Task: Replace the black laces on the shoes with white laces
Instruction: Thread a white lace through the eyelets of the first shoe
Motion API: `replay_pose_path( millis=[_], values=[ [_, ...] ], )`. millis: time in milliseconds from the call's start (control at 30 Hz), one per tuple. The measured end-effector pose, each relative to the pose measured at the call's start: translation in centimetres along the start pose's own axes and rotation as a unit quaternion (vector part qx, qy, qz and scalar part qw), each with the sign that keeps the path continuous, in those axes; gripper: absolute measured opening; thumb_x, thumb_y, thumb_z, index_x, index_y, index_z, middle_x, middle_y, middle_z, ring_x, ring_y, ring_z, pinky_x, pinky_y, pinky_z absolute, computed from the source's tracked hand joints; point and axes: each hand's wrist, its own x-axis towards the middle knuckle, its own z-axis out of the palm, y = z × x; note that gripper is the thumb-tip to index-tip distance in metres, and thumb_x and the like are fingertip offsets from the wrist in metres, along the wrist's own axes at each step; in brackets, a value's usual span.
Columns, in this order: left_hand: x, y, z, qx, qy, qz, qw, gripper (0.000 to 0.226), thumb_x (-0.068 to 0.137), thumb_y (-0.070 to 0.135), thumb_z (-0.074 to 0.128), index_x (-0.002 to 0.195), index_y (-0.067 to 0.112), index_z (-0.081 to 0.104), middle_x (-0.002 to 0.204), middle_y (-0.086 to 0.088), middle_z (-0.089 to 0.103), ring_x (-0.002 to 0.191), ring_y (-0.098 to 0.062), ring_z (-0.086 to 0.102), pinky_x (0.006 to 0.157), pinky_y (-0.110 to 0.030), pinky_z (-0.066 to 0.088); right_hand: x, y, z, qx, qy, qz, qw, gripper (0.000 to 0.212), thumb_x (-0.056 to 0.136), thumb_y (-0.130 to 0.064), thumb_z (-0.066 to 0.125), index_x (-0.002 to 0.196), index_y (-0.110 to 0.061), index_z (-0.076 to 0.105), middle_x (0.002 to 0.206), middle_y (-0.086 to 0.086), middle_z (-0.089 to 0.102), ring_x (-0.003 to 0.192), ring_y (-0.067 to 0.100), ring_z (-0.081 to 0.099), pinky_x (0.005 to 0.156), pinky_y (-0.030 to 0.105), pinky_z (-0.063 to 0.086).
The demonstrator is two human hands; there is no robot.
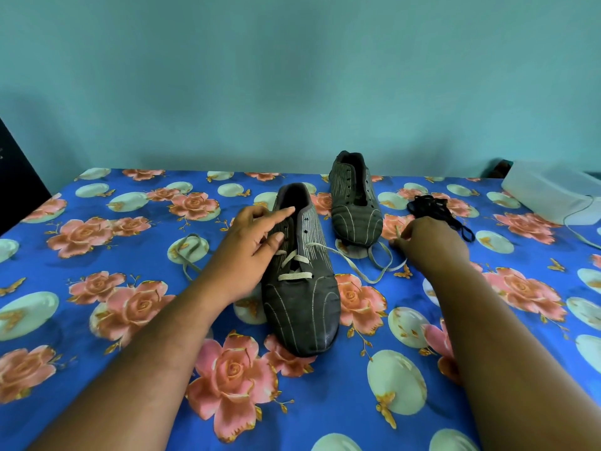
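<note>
A dark striped shoe (pixel 300 288) lies in the middle of the bed, toe toward me. A white lace (pixel 294 276) crosses its lowest eyelets. One lace end trails right (pixel 374 275), the other lies left on the sheet (pixel 188 252). My left hand (pixel 250 252) rests on the shoe's left side with fingers extended over the opening. My right hand (pixel 429 242) pinches the tip of the right lace end. A second dark shoe (pixel 354 200) without lace stands farther back. A pile of black laces (pixel 435 209) lies right of it.
The blue flowered bed sheet (pixel 113 320) covers the whole surface. A white box (pixel 553 193) with a thin cable sits at the far right edge. A teal wall rises behind the bed. A dark object stands at the far left edge (pixel 16 177).
</note>
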Motion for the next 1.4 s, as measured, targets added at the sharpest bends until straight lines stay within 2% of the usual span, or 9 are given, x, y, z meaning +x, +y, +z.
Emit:
replay_pose_path(
  millis=[100,400,467,567,667,833,1000,1233,1400],
  values=[
    [0.0,0.2,-0.3,-0.005,-0.004,-0.008,1.0,0.044,0.103,0.017,0.054,0.139,0.042,0.052,0.119,0.004,0.044,0.105,0.001,0.049,0.088,-0.004,0.034,0.1,-0.1,0.3,0.02,0.012,-0.005,1.0,0.021,0.093,-0.035,0.068,0.09,-0.015,0.072,0.095,0.011,0.068,0.085,0.034,0.063,0.068,0.037,0.051],
    [-0.1,-0.1,-1.1,-0.028,-0.003,-0.032,0.999,0.034,0.101,0.026,0.059,0.128,0.046,0.055,0.125,0.005,0.047,0.112,-0.013,0.055,0.093,-0.03,0.048,-0.5,-0.6,-0.9,0.186,0.105,0.007,0.977,0.018,0.087,-0.022,0.061,0.077,-0.007,0.063,0.07,0.007,0.067,0.067,0.03,0.064,0.056,0.032,0.045],
    [-0.1,0.1,-1.2,-0.026,0.001,-0.032,0.999,0.032,0.1,0.026,0.061,0.124,0.046,0.055,0.124,0.008,0.047,0.108,-0.013,0.055,0.087,-0.028,0.046,-1.0,-1.6,-1.5,0.359,0.09,-0.008,0.929,0.015,0.093,-0.02,0.059,0.085,-0.007,0.063,0.071,0.002,0.072,0.058,0.019,0.065,0.056,0.032,0.05],
    [-0.3,0.6,-1.3,-0.029,0.0,-0.026,0.999,0.027,0.098,0.023,0.064,0.118,0.04,0.057,0.121,0.018,0.047,0.097,-0.012,0.056,0.079,-0.017,0.043,-2.5,-4.4,-3.2,0.617,0.051,-0.045,0.784,0.007,0.099,-0.007,0.055,0.104,-0.01,0.06,0.07,0.003,0.069,0.053,0.014,0.054,0.055,0.029,0.05],
    [-0.6,1.5,-1.4,-0.041,-0.018,-0.022,0.999,0.023,0.098,0.022,0.064,0.117,0.032,0.057,0.107,0.014,0.055,0.088,-0.017,0.057,0.074,-0.022,0.046,-4.4,-6.9,-4.2,0.678,0.0,-0.131,0.724,0.027,0.103,-0.003,0.05,0.124,-0.018,0.059,0.083,0.006,0.067,0.059,0.013,0.053,0.057,0.024,0.05],
    [-0.9,2.2,-0.7,-0.094,-0.067,-0.026,0.993,0.023,0.099,0.02,0.065,0.119,0.029,0.056,0.106,0.002,0.063,0.084,-0.023,0.059,0.074,-0.033,0.05,-6.7,-9.1,-2.8,0.576,-0.081,-0.222,0.783,0.04,0.101,0.004,0.044,0.112,-0.022,0.072,0.072,-0.006,0.059,0.054,0.011,0.043,0.051,0.025,0.038],
    [-0.9,2.1,-0.8,-0.121,-0.095,-0.017,0.988,0.044,0.088,0.032,0.067,0.131,0.024,0.06,0.12,0.009,0.056,0.113,-0.01,0.058,0.098,-0.031,0.049,-7.6,-10.0,-1.6,0.398,-0.009,-0.335,0.854,0.012,0.096,-0.015,0.068,0.101,-0.022,0.076,0.083,-0.014,0.072,0.078,0.002,0.067,0.071,0.02,0.049],
    [-1.1,2.6,-0.9,-0.146,-0.076,-0.036,0.986,0.036,0.09,0.006,0.074,0.118,0.02,0.058,0.1,0.01,0.048,0.073,0.013,0.054,0.068,-0.007,0.043,-7.7,-9.8,-1.3,0.333,0.048,-0.377,0.863,0.011,0.093,-0.023,0.072,0.101,-0.028,0.079,0.08,-0.022,0.07,0.074,-0.002,0.066,0.066,0.017,0.047],
    [-1.3,2.3,-1.3,-0.15,-0.078,-0.038,0.985,0.029,0.091,0.009,0.074,0.113,0.021,0.059,0.095,0.008,0.053,0.075,-0.005,0.052,0.076,-0.039,0.057,-7.4,-9.6,-1.4,0.28,0.042,-0.374,0.883,0.01,0.093,-0.028,0.069,0.098,-0.03,0.078,0.083,-0.019,0.072,0.077,0.0,0.065,0.068,0.032,0.054]
  ],
)
